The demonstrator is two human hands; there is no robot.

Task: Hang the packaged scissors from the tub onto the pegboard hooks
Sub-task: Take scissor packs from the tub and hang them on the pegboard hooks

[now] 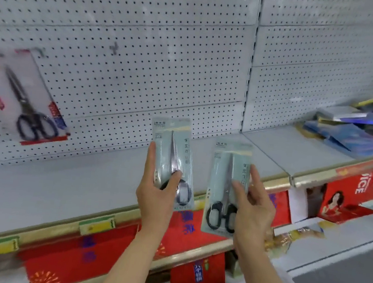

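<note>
At centre frame, the left hand gripped one pale-green carded pack of black-handled scissors while the right hand gripped another, both raised before the white perforated pegboard; a red-trimmed scissors pack hung at left.

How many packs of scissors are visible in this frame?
3. One pack is in the left hand, one pack in the right hand, and a larger red-trimmed pack hangs on the pegboard at left. More may sit out of frame.

Grey shelf with blue booklets.
</note>
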